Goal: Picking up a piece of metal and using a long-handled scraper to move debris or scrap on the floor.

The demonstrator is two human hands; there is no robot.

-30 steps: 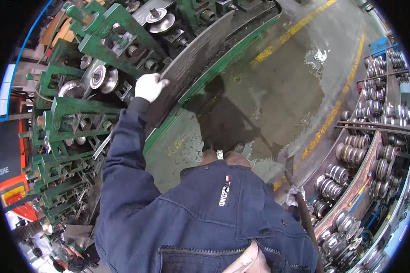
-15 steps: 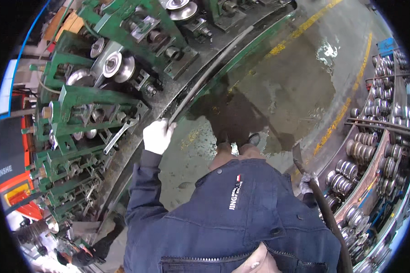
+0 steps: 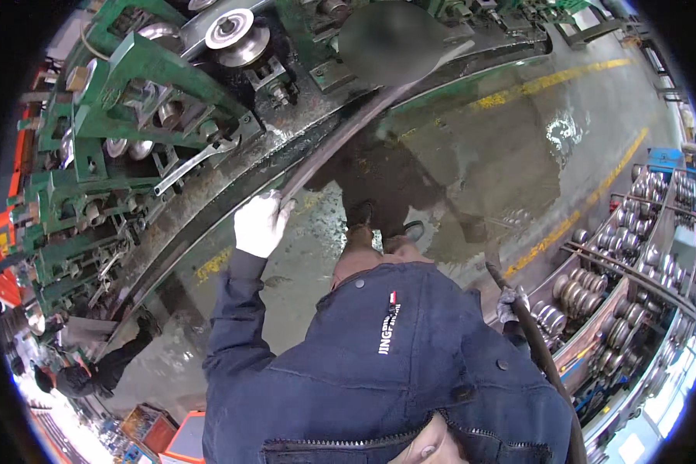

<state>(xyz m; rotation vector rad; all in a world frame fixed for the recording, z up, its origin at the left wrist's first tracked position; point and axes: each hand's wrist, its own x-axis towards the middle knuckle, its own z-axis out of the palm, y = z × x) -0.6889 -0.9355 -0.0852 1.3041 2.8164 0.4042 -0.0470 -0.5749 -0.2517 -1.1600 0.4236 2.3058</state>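
Beside green machinery (image 3: 151, 73), the left hand (image 3: 260, 225) grips a long grey strip (image 3: 346, 134), the right hand (image 3: 510, 304) a dark pole (image 3: 539, 346).

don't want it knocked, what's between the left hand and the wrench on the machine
In the head view, the machine's long metal edge runs between the left hand and the wrench.

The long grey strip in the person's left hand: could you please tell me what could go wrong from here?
The white-gloved left hand holds the long grey strip by its near end; its far end, beside the green metal machine, might catch. The gloved right hand grips a long dark bar near shiny metal rollers, and might knock them. The dark, partly glinting floor patch by the dark shoes may be slippery.
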